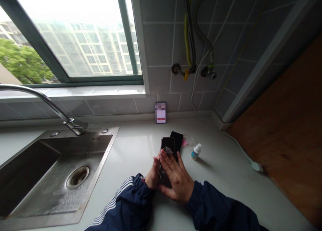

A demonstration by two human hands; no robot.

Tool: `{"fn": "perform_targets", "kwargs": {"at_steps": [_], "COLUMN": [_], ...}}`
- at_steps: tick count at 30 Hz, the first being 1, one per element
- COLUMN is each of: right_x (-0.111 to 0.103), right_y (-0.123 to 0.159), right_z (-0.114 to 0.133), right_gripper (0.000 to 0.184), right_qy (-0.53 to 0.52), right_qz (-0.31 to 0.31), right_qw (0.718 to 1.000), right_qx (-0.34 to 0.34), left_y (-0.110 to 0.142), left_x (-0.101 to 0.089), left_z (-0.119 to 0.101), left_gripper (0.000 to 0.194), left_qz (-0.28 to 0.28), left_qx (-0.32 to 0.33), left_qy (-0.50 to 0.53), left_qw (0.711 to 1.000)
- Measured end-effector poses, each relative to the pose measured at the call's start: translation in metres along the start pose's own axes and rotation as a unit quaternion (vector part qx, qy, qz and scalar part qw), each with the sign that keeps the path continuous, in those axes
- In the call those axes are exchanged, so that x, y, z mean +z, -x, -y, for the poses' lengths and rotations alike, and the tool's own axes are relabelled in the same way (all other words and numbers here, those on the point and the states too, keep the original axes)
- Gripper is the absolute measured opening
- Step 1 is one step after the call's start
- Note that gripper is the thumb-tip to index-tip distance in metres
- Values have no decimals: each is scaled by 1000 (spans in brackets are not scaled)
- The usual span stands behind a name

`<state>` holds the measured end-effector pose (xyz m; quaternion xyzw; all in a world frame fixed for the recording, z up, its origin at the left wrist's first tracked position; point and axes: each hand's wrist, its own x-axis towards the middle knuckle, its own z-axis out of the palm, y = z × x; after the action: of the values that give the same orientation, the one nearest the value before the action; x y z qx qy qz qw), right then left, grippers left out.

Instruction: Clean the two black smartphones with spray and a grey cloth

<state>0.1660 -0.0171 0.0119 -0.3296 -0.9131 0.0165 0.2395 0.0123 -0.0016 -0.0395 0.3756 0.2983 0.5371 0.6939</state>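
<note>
My left hand (152,174) grips a smartphone (167,142) from its left side, with the thumb along the edge. My right hand (179,181) lies over the dark screen, its fingers nearly straight, pressing a small grey cloth (168,150) against the glass. Much of the phone's lower half is hidden beneath this hand. Behind the phone, a flat black phone-like object (178,140) rests on the counter. To the right of my right hand stands a small bottle (196,152) with a white cap and a blue label.
A steel sink (98,177) with a curved faucet (47,102) is on the left. A blurred pinkish card-like item (160,113) leans on the back wall. A pink scrap (184,142) lies near the bottle. A white cable (221,130) with a plug (256,166) crosses the white counter (226,180).
</note>
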Motion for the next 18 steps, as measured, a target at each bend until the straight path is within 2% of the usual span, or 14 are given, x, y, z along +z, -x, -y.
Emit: {"fn": "perform_targets", "kwargs": {"at_steps": [2, 9, 13, 18], "right_x": [1, -2, -4, -3], "right_y": [0, 0, -1, -1], "right_z": [-3, -11, -11, -12], "right_gripper": [91, 73, 72, 71], "right_qy": [5, 9, 6, -3], "right_qz": [-16, -106, -127, -127], "right_qw": [1000, 993, 989, 989], "right_qx": [-2, 50, 73, 78], "left_y": [1, 3, 2, 1], "left_x": [0, 23, 25, 23], "left_z": [-2, -28, -28, -25], "left_gripper": [78, 81, 80, 77], "left_qz": [5, 123, 153, 153], "left_qx": [29, 120, 128, 144], "left_qy": [-62, -226, -236, -243], "left_qw": [998, 959, 951, 947]}}
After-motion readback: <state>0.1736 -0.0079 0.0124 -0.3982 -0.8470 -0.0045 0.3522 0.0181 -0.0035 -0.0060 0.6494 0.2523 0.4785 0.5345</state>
